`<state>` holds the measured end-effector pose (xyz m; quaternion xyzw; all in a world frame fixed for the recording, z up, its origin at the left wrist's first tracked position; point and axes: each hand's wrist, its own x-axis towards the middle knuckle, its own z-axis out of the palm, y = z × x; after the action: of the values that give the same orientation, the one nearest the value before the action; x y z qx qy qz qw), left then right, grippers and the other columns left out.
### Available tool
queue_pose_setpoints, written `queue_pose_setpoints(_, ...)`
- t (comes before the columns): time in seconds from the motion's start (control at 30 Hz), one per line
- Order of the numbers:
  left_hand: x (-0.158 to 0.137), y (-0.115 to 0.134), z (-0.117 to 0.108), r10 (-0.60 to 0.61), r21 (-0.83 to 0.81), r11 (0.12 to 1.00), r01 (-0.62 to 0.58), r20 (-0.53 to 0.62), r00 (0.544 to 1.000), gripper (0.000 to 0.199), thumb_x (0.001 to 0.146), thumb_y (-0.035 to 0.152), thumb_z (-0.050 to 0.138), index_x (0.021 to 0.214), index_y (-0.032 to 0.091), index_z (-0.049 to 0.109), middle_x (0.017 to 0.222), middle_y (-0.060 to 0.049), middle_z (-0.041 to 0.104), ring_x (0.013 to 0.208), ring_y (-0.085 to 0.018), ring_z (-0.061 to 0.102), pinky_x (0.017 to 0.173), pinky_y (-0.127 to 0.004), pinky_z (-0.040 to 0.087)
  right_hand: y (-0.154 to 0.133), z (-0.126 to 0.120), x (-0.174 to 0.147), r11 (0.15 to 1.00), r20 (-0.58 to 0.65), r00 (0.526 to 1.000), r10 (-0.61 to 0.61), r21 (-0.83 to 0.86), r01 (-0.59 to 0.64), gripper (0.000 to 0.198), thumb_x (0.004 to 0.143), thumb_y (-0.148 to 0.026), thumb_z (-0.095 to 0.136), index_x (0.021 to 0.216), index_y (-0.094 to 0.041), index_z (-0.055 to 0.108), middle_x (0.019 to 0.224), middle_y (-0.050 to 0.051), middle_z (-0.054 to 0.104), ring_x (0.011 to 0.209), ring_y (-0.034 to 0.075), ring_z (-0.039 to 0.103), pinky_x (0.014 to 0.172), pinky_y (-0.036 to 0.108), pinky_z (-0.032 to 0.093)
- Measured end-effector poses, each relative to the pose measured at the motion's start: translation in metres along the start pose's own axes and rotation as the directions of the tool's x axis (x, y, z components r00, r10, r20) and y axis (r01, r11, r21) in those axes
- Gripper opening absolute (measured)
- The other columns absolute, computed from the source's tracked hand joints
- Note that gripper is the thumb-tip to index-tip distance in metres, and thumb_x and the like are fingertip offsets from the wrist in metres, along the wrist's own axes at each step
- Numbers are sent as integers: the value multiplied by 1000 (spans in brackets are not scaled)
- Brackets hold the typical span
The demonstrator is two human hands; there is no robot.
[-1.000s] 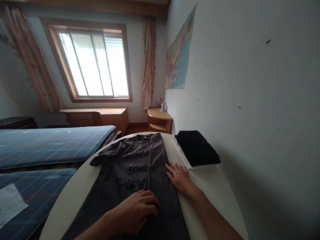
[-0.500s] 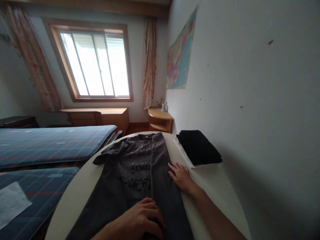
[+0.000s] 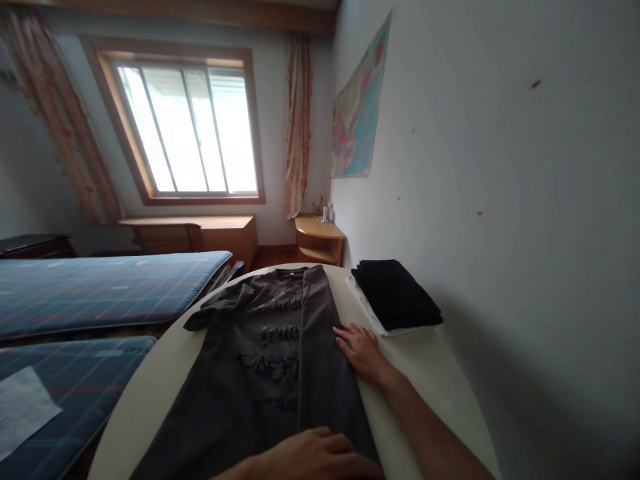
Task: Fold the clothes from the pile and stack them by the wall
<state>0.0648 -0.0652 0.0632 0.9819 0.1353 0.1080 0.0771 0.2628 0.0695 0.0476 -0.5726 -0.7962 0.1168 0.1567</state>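
A dark grey T-shirt (image 3: 270, 380) with raised black lettering lies front up. Its right side is folded inward over part of the print, and the left sleeve sticks out toward the upper left. My right hand (image 3: 361, 348) rests open at the shirt's folded right edge, fingers on the fabric. Low in the picture my left hand (image 3: 317, 457) lies across the lower part of the shirt, fingers stretched to the right; the bottom edge of the picture cuts it off. The shirt's hem is out of view.
Underneath is a round white table (image 3: 425, 387). A folded black cloth stack (image 3: 395, 293) sits on white fabric at its right, close to the wall. Plaid mattresses (image 3: 110, 290) stand on the left, one with a paper sheet (image 3: 23, 407). A wooden desk (image 3: 225, 233) is beyond.
My left hand has moved down and to the right along the shirt, uncovering more of the lettering. My right hand stays at the folded edge.
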Motion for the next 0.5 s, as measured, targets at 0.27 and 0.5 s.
queue_pose_setpoints(0.27, 43, 0, -3, 199, 338, 921, -192, 12, 980, 9, 98, 31, 54, 102, 27, 61, 101, 2, 67, 77, -13, 62, 45, -28, 36, 8, -2, 6, 995, -122, 991, -48, 81, 58, 43, 101, -41, 33, 128, -29, 64, 134, 3, 63, 127, 20, 51, 109, 39, 31)
queue_pose_setpoints(0.5, 50, -9, 16, 180, 244, 954, -173, -10, 984, 14, 101, 35, 50, 109, 25, 55, 90, 3, 65, 69, -9, 60, 49, -24, 41, 8, -9, 49, 990, -64, 997, 41, 138, -32, 48, 100, -37, 37, 144, -23, 50, 142, 4, 57, 129, 22, 52, 108, 36, 36)
